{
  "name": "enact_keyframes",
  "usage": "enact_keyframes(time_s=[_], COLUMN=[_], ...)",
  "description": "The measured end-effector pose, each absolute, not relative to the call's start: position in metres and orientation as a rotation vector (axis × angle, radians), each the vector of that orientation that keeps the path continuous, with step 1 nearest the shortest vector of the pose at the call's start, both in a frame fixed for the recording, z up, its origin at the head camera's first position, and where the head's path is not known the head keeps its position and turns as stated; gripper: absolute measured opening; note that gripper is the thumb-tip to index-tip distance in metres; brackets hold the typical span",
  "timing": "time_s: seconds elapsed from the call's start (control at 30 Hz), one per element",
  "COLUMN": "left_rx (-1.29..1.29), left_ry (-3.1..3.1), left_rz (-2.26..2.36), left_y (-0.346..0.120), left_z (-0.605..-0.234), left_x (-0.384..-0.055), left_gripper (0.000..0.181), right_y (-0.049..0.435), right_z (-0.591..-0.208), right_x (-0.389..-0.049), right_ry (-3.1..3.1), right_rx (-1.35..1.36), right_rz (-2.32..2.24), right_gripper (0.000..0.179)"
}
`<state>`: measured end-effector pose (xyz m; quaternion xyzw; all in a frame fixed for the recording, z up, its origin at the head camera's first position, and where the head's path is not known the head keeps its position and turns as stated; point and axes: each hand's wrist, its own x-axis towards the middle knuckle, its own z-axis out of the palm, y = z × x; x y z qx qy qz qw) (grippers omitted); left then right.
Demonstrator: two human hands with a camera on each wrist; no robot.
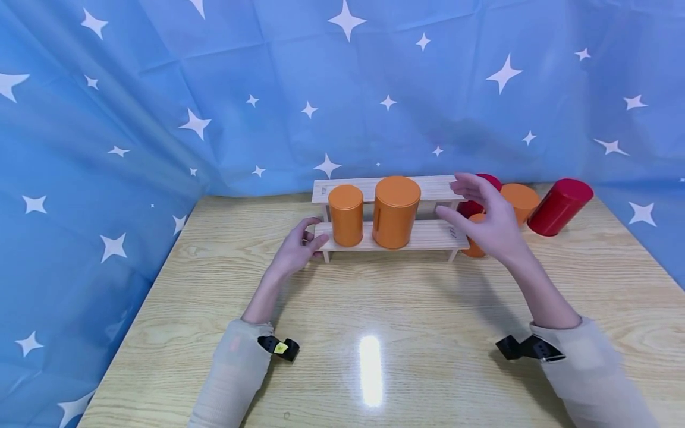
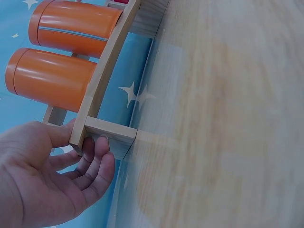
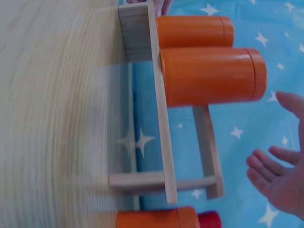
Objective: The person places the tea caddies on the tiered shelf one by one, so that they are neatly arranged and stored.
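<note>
The wooden shelf, in the head view, stands near the far edge of the table, with a small orange can and a large orange can upright side by side on its lower board. The left hand grips that board's left end; the right hand hangs by the shelf's right end, and more cans, a red can outermost, sit toward the table's far right corner. The left wrist view shows the thumb over the board's corner and curled fingers beneath. In the right wrist view the right fingers are spread and empty, apart from both cans. The step in hand looks like arranging cans while the left hand steadies the shelf; the next move probably calls for the right fingers to close round a can without bumping the board.
</note>
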<state>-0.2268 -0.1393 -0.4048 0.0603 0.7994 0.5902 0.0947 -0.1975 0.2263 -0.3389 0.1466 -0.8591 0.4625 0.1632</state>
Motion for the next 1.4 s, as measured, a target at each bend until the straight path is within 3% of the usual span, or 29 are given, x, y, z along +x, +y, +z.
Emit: enact_keyframes(time_s=[0.7, 1.4], left_rx=[0.168, 0.160], left_ry=[2.368, 2.378], left_rz=[1.751, 1.742], left_y=[-0.138, -0.139], left_z=[-0.405, -0.408], left_x=[-0.227, -0.228], left_gripper=[0.051, 0.049], right_y=[0.284, 0.311], right_z=[-0.354, -0.376], right_x=[-0.185, -0.197], right_ry=[-2.639, -2.843], right_rx=[0.234, 0.275], right_rz=[1.172, 1.165], right_gripper=[0.069, 0.079])
